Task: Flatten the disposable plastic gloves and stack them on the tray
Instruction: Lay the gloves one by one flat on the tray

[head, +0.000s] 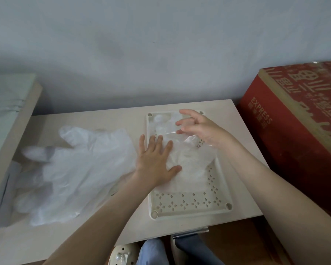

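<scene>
The left hand (pixel 157 159), fingers spread, is pressing a glove (pixel 189 159) flat on the tray (pixel 191 213). The right hand (pixel 201 129), fingers loosely apart, is lifting its crumpled edge; this thin film is likely creasing or slipping.

The only word that can be read is "EXPRESS", in pale gold capital letters on the side of the big red box (pixel 287 119) at the right, next to the table. The word runs slantwise down that side of the box. Just under it there are a few small gold signs, and they are too small to read. The top of the red box has large gold and white signs that look like Chinese writing, seen upside down and partly cut off by the edge of the view, so they cannot be read. Nothing else in view has letters or numbers on it
</scene>
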